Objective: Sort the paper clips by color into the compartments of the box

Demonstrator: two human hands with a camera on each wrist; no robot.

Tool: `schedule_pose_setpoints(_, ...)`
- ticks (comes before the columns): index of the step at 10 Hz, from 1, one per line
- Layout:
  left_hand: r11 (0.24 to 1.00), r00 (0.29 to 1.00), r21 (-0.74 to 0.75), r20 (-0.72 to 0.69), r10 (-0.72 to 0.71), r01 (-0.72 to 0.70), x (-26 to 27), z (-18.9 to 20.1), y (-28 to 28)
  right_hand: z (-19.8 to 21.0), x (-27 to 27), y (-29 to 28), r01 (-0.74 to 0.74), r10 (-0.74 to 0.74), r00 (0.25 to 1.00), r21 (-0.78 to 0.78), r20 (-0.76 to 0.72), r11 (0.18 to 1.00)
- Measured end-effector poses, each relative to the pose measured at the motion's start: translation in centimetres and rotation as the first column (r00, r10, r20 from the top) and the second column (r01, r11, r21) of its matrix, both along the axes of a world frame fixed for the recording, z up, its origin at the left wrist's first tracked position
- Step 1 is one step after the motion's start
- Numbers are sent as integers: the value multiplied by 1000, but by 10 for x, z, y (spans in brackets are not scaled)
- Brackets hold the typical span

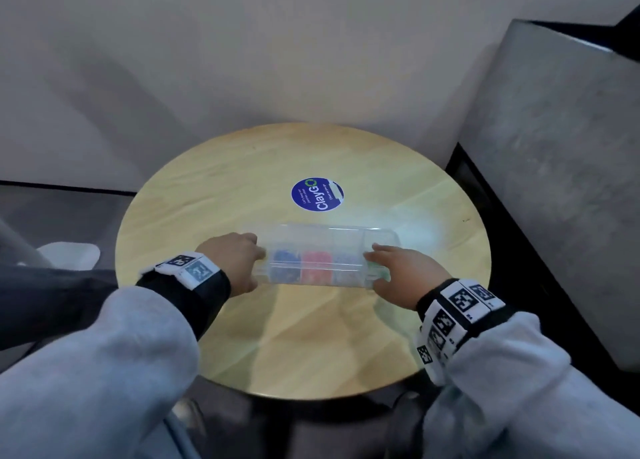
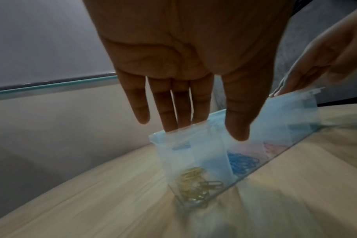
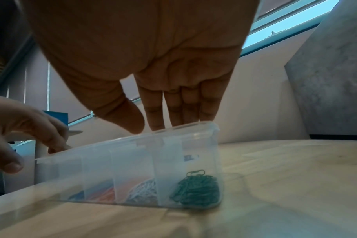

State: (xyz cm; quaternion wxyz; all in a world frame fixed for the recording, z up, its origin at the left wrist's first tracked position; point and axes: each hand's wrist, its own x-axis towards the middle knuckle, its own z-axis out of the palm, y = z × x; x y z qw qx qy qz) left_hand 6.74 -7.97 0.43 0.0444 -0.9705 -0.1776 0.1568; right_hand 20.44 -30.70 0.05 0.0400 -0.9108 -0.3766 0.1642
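A clear plastic box (image 1: 329, 261) with a row of compartments lies across the round wooden table (image 1: 242, 181). Its compartments hold gold clips (image 2: 196, 185), blue clips (image 2: 243, 162), red clips (image 1: 316, 257), white clips (image 3: 145, 190) and green clips (image 3: 198, 191), each colour apart. My left hand (image 1: 232, 261) is at the box's left end, straight fingers (image 2: 171, 125) on the lid's top edge and thumb over the front. My right hand (image 1: 401, 271) is at the right end, straight fingertips (image 3: 179, 122) resting on the lid. The picture is blurred.
A round blue sticker (image 1: 317, 194) is on the table behind the box. A grey concrete block (image 1: 554, 164) stands close on the right and a pale wall (image 1: 242, 60) runs behind. A white object (image 1: 69, 254) sits low beyond the table's left edge.
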Motion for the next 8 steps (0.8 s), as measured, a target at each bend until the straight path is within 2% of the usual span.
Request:
schedule_pose_setpoints(2,997,999,-78,-48,-15,11,8,-1,9,13,7,10,31,-34,999,-80,-38,996)
schedule_pose_setpoints(3,993,999,-114,-49,16,-21,12,0,15,19,14,20,44,-43,999,-142,10,989)
schedule_pose_setpoints(5,992,995,-84,21,93,-91,19,-5,15,12,11,25,57,-46,996,-157,74,986)
schedule_pose_setpoints(7,998,997,-34,49,54,-52,15,-2,4,-3,-3,28,-10,43,982,-178,182,984)
schedule_pose_setpoints(8,982,994,-162,24,104,-99,4,4,6,7,-3,23,19,-1,995,-171,104,985)
